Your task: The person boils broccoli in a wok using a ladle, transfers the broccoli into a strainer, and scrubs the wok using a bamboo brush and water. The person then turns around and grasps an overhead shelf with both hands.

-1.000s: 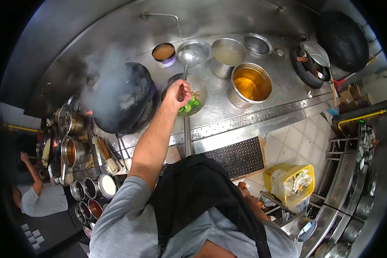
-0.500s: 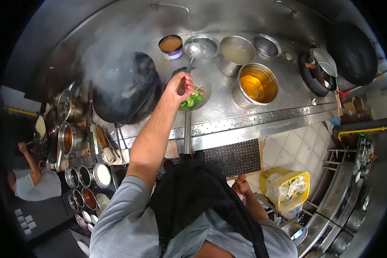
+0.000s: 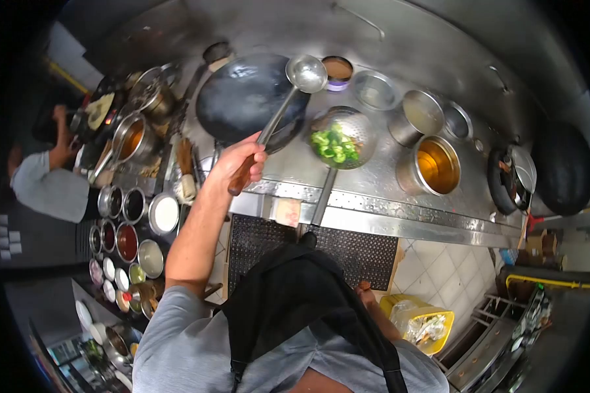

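My left hand (image 3: 242, 165) is closed round the wooden handle of a metal ladle (image 3: 280, 112). The ladle's bowl is over the right rim of a steaming dark wok (image 3: 236, 98). To the right, a perforated strainer (image 3: 362, 128) with a long handle holds green broccoli (image 3: 334, 145) and lies on the steel counter. My right hand (image 3: 365, 293) hangs low beside the black apron, above the yellow bin; its fingers are mostly hidden.
A pot of amber oil (image 3: 437, 164), another pot (image 3: 418, 114) and a purple-labelled tub (image 3: 337, 71) stand on the counter. Seasoning containers (image 3: 164, 213) are at left, near a co-worker's sleeve (image 3: 49, 187). A yellow bin (image 3: 442, 334) stands at lower right.
My left hand has carried the ladle left, from above the strainer and basin to the wok's side. The view has turned left. My right hand stays low.
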The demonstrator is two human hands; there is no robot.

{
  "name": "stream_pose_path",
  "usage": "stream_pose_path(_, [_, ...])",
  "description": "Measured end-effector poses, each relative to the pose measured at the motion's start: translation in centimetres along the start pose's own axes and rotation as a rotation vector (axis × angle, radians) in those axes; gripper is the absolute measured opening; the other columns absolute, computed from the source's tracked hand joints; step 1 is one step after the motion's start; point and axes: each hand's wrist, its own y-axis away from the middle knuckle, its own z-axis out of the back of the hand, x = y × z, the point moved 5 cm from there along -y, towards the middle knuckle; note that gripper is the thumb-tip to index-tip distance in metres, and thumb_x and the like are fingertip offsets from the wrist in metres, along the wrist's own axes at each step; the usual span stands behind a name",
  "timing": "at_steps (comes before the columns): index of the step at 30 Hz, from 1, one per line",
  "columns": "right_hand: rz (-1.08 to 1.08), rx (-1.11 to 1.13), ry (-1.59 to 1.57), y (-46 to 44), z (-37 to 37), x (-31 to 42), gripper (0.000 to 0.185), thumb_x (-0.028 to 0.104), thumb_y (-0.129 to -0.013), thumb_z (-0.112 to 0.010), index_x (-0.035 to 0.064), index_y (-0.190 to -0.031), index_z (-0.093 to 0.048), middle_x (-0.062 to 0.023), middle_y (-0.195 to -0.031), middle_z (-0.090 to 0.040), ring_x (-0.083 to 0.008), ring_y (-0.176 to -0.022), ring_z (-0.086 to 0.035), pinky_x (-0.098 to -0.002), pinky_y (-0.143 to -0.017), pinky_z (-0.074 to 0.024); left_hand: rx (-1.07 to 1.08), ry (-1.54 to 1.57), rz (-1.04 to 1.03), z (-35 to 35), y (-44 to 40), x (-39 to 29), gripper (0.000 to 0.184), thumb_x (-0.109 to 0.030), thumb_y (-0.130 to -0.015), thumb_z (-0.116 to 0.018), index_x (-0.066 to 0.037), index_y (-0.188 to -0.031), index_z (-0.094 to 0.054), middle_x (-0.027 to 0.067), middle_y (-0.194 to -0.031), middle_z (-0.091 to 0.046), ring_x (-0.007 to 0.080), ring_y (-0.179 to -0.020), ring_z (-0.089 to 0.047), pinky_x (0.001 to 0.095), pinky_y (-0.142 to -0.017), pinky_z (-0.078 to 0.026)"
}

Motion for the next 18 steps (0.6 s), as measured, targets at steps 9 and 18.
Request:
stream_pose_path(9, [-0.115, 0.059, 0.039, 0.3, -4.9, 6.7, 0.030, 0.029, -0.093, -0.066, 0.0047, -0.110, -0.061, -0.0057, -0.093, -0.066, -0.0233, -0.088, -0.065, -0.0347, -0.076, -0.0517, -0.414, -0.803, -0.182, 13.5, 14.4, 2.6, 0.077, -0.007, -0.084, -0.054, -0.007, -0.157, -0.029, 0.0032, -0.070, -0.058, 0.0134, -0.048, -0.054, 0.0289, -0.047, -0.047])
stream_pose_path(18, [-0.136, 0.359, 0.290, 2.0, -14.1, 6.6, 0.041, 0.024, -0.093, -0.066, 0.0016, -0.125, -0.055, -0.0067, -0.105, -0.065, -0.0211, -0.090, -0.065, -0.0352, -0.078, -0.0526, -0.587, -0.515, -0.267, 17.3, 35.3, 13.1, 0.077, 0.000, -0.088, -0.053, -0.017, -0.159, -0.027, 0.0035, -0.068, -0.055, 0.0113, -0.048, -0.052, 0.0282, -0.047, -0.045])
